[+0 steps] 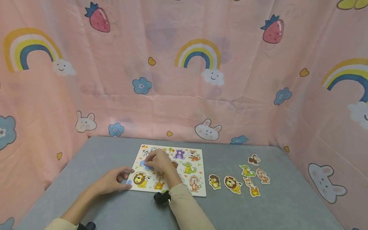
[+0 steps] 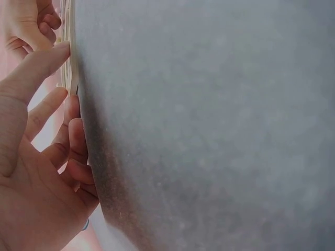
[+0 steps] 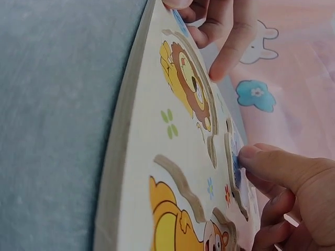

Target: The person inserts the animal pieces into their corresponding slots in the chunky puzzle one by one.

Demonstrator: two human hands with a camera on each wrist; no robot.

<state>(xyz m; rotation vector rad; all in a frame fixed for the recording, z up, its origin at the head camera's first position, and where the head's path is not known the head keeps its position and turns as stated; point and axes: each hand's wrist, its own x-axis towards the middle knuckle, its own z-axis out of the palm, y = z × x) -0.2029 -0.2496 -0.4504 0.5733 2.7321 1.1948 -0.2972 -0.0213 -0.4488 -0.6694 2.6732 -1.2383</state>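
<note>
While the right hand [image 1: 159,162] pinches a small blue animal-shaped wooden piece [image 3: 235,161] over its recess in the pale wooden puzzle board [image 1: 198,190], the left hand [image 1: 112,180] rests with relaxed, spread fingers against the board's near-left corner. Lion and kangaroo recesses show printed pictures. Six loose animal cutouts [image 1: 233,184] lie on the grey worktop [image 1: 258,210], right of the board.

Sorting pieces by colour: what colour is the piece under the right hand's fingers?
Blue; the piece under the right hand shows best in the head view.
</note>
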